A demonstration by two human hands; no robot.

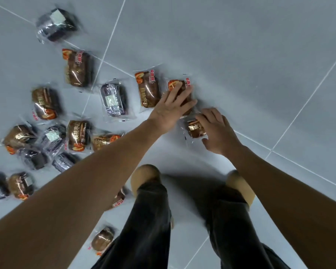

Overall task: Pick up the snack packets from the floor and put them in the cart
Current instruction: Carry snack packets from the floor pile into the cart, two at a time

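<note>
Crinkly clear film is wrapping each of the snack packets (79, 67), which are lying scattered on the grey tiled floor (250, 45), mostly from 8 to 11 o'clock of the person's feet. At 12 o'clock the left hand (171, 110) is resting on a brown packet (173, 84), its fingers (174, 93) spreading flat over the wrapper. At 4 o'clock of that one, the right hand (220, 133) is curling fingers and thumb round a second brown packet (196, 130).

Judged handling: each packet is looking light, puffed and soft, with film that is probably sliding easily on tile. A hard squeeze is likely crushing the cake inside, so gripping across the short sides, or pinching the flat sealed end, is looking safest.

Hidden: the cart is lying outside the view. Whether either packet is clear of the floor cannot be told. The left forearm is covering parts of packets at 9 o'clock, the dark trouser legs (149, 220) are cutting off two more at 7 o'clock, and the wrapper print is too blurred for reading.
</note>
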